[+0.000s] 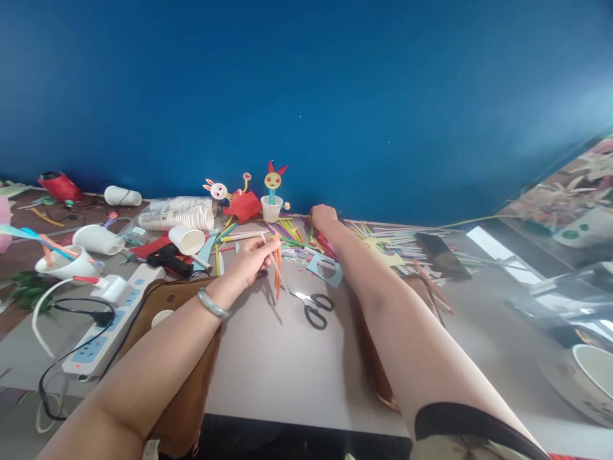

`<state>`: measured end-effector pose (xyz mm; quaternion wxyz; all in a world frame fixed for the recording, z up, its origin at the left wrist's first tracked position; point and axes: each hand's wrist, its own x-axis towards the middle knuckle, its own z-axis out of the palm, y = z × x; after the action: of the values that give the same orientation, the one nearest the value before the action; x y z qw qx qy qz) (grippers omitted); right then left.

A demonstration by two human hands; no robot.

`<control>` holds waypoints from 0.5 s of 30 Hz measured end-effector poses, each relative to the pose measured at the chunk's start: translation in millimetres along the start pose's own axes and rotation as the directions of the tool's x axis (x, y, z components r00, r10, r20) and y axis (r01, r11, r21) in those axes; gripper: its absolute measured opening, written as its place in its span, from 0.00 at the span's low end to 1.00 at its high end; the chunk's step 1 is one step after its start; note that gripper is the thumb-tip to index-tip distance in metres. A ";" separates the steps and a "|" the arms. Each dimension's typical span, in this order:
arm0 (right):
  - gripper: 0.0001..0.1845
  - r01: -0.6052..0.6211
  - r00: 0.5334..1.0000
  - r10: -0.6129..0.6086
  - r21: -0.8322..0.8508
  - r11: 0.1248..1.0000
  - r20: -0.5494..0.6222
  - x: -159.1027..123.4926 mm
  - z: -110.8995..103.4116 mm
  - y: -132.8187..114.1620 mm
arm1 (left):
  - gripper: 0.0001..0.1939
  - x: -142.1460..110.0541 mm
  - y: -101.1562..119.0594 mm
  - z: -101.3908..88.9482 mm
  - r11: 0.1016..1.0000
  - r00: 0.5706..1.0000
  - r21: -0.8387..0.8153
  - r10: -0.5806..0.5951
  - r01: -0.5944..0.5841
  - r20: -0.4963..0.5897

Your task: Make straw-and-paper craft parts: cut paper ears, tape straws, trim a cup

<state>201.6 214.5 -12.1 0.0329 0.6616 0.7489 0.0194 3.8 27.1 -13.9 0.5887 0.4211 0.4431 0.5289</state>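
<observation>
Thin orange and white strips [278, 271] hang from the pinched fingers of my left hand [251, 259], above the grey table. My right hand [324, 217] reaches to the back by the blue wall, its fingers curled down among loose coloured strips [290, 229]; what they grip is hidden. Black-handled scissors [316, 311] lie between my arms, blades pointing toward the left hand. Behind them is a light blue cut-out paper [325, 269]. A paper cup [271, 209] bearing a yellow face with red ears stands at the back, beside a red cup [242, 206] with a white rabbit face.
On the left are a power strip [112, 326] with plugs and cables, a black glue gun [170, 259], stacked paper cups [177, 217] and a white cup [69, 260]. A dark phone [443, 255] and a bowl [594, 370] lie to the right. Brown pads [177, 358] sit under my forearms.
</observation>
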 end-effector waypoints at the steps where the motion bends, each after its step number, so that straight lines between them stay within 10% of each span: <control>1: 0.15 0.001 1.000 -0.001 0.003 1.000 0.002 5.7 0.9 -0.5 | 0.21 -0.1 0.2 0.2 1.000 1.000 0.008 -0.008 0.008 0.004; 9: 0.08 0.080 0.985 -0.053 0.164 0.983 -0.165 4.9 -7.6 8.3 | 0.19 -3.5 6.7 3.0 0.997 0.997 -0.023 -0.070 0.071 0.035; 15: 0.15 0.166 0.859 0.092 0.444 0.881 -0.504 -27.6 -42.9 27.7 | 0.20 0.3 2.5 1.7 0.998 0.999 -0.044 -0.038 0.038 0.018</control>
<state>229.2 191.1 33.4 -0.3285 0.6052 0.7251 0.0103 4.8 27.6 -11.2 0.6116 0.4039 0.4341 0.5238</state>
